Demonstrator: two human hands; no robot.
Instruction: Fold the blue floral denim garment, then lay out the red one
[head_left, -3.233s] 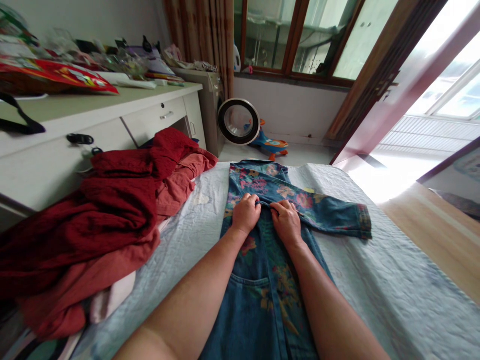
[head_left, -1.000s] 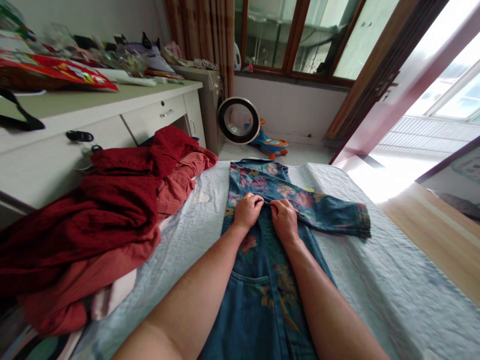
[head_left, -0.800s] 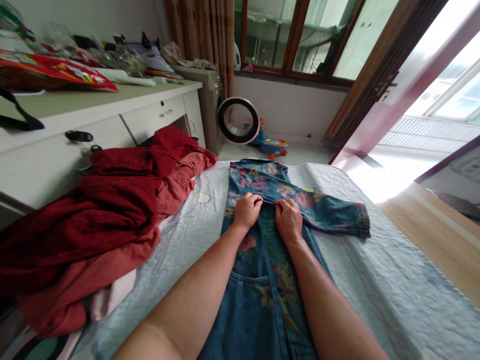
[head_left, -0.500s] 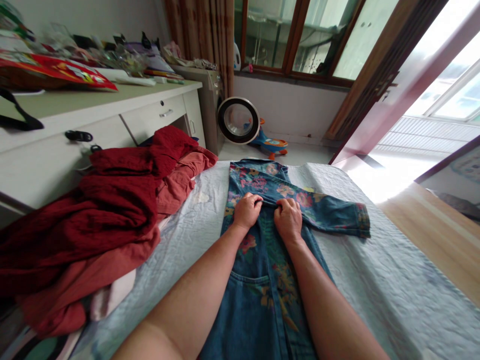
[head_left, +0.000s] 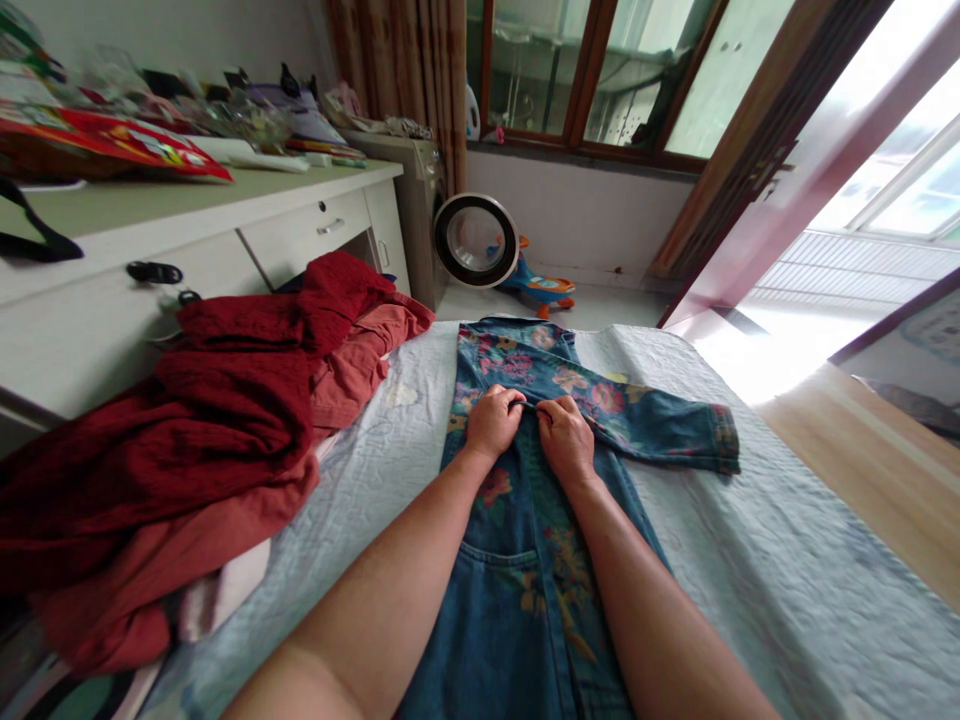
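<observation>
A blue denim jacket (head_left: 495, 590) with printed flowers lies lengthwise on the bed (head_left: 750, 560). One of its sleeves (head_left: 667, 430) crosses the upper part and points right, its cuff resting on the bedcover. My left hand (head_left: 495, 420) pinches the lower edge of the folded sleeve. Close beside it, my right hand (head_left: 566, 435) grips the same edge between thumb and fingers. A short stretch of denim runs between the two hands. The fingertips are partly hidden by the cloth and knuckles.
Dark red and coral clothes (head_left: 240, 400) are heaped on the left. Behind them stands a white desk (head_left: 285, 205) covered with clutter. A round washer door (head_left: 476, 240) hangs open beyond the bed, near a blue and orange ride-on toy (head_left: 544, 288). A wooden surface (head_left: 862, 460) borders the right.
My right hand has slid a little left along the sleeve's edge, closer to my left hand. The left hand and the jacket have hardly moved.
</observation>
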